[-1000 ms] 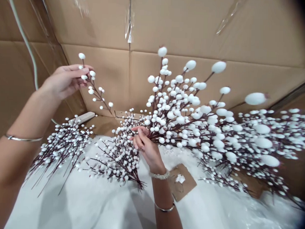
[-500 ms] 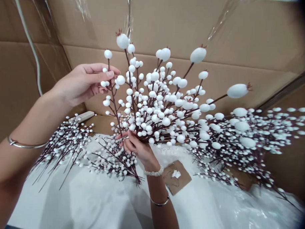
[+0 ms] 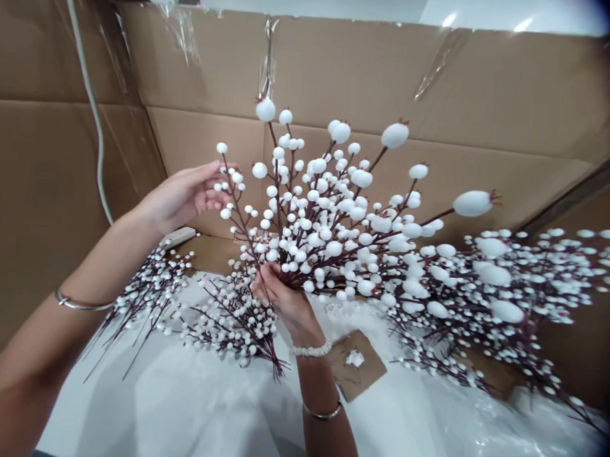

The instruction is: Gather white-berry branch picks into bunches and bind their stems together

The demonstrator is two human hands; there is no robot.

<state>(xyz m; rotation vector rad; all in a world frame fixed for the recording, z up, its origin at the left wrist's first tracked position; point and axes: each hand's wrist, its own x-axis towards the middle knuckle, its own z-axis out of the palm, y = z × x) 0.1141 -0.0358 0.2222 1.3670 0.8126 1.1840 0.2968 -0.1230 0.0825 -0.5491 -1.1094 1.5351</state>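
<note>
Creased cardboard (image 3: pixel 330 69) behind round-berried sprays (image 3: pixel 333 248)

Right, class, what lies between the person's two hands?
In the head view, a white-berry stem slants from the left hand down to the right hand.

- Your right hand (image 3: pixel 290 301) grips a fanned bunch (image 3: pixel 333 249) of white-berried stems low down.
- Your left hand (image 3: pixel 189 196), fingers loosely parted, is at a sprig (image 3: pixel 225 214) on the left.
- A smaller bundle (image 3: pixel 254 327) lies near, on the white surface (image 3: pixel 179 397).
- A cardboard wall (image 3: pixel 203 138) stands far.
</note>
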